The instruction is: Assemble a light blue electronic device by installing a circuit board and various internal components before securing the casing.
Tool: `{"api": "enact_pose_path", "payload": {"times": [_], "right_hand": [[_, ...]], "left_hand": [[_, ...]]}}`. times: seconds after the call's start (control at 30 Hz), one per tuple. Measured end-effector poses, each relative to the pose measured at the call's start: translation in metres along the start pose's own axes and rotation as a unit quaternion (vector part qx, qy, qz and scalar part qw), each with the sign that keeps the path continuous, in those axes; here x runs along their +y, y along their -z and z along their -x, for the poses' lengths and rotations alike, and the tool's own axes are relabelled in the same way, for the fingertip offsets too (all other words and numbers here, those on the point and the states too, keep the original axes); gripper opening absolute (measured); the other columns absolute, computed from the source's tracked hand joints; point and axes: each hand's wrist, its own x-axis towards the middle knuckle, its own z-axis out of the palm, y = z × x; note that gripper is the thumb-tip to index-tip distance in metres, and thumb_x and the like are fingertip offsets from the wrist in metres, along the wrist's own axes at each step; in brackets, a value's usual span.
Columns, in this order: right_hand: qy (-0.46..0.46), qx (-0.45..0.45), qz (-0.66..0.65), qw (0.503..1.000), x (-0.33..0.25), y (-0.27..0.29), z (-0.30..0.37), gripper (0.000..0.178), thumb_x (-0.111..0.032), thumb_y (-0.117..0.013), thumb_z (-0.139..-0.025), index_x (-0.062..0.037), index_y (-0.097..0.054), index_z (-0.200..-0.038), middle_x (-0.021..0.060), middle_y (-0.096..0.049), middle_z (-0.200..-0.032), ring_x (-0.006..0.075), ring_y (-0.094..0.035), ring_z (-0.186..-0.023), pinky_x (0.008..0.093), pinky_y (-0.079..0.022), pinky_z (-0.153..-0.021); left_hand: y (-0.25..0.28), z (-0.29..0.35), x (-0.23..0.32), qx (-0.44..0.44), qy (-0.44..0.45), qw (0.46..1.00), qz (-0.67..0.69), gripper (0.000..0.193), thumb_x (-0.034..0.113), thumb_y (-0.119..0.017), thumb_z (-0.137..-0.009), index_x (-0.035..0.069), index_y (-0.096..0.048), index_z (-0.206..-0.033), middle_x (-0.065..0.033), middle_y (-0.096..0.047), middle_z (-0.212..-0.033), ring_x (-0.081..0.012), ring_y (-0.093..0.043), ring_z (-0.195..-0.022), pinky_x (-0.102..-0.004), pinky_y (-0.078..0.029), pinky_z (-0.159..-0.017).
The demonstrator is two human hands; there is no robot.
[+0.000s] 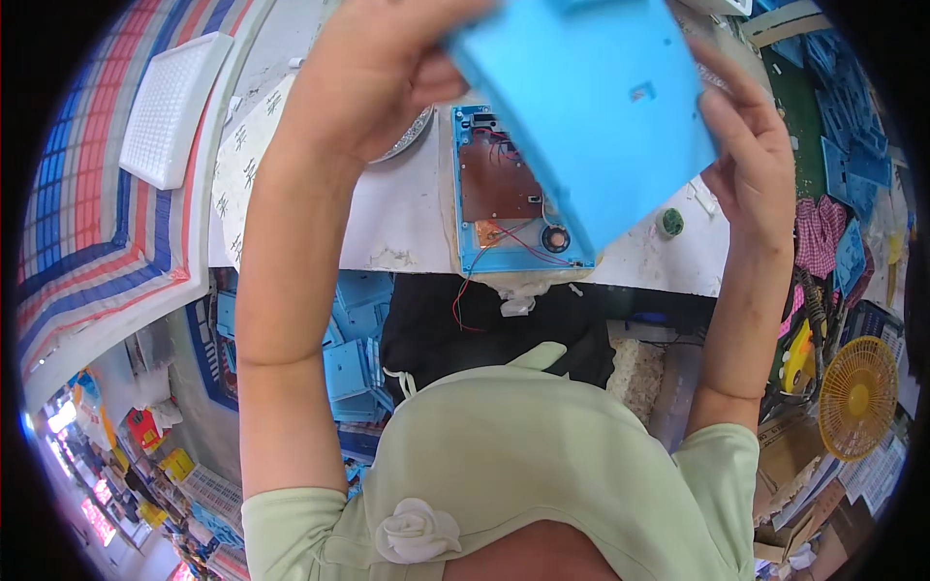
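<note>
My left hand [387, 73] and my right hand [746, 140] hold up a light-blue plastic panel [601, 116], one at each side. The panel is tilted and has a small square cut-out. My left fingers close on its upper left edge; my right thumb and fingers grip its right edge. Under it, on the white table, lies an open blue plastic case [461, 223], partly covered by the panel. Inside are a brown board [494, 179], a small round speaker [554, 238] and thin red wires [528, 248]. Some wires hang over the table's front edge.
A metal bowl [412, 137] sits behind my left wrist. A small green-filled pot [669, 222] stands right of the case. A white perforated tray [174, 107] lies far left. Blue plastic parts fill a crate [347, 373] below the table and heap [857, 155] at the right, near a yellow fan [858, 398].
</note>
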Motion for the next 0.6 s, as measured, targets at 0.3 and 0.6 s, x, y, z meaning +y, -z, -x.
{"api": "enact_pose_path", "payload": {"times": [0.3,0.6], "right_hand": [[-0.022,0.07,0.25,0.965,0.016,-0.044,0.048,0.065,-0.016,-0.068,-0.095,-0.001,-0.039,-0.152,0.0103,-0.064,-0.078,0.0199,-0.063,-0.067,0.0349,-0.052,-0.057],[-0.024,0.004,0.416,0.909,0.06,-0.054,0.096,0.06,-0.018,-0.068,-0.093,-0.0062,-0.046,-0.148,0.0106,-0.061,-0.069,0.0293,-0.063,-0.061,0.0378,-0.048,-0.059]], "left_hand": [[-0.035,0.051,-0.064,0.134,-0.076,0.965,-0.211,0.08,0.009,-0.074,-0.089,-0.004,-0.03,-0.155,-0.0063,-0.068,-0.092,-0.0065,-0.059,-0.073,-0.0193,-0.044,-0.059],[-0.012,0.098,-0.099,0.055,-0.062,0.802,-0.591,0.082,0.025,-0.079,-0.085,-0.007,-0.039,-0.15,-0.0177,-0.069,-0.082,-0.0306,-0.068,-0.065,-0.0393,-0.053,-0.06]]}}
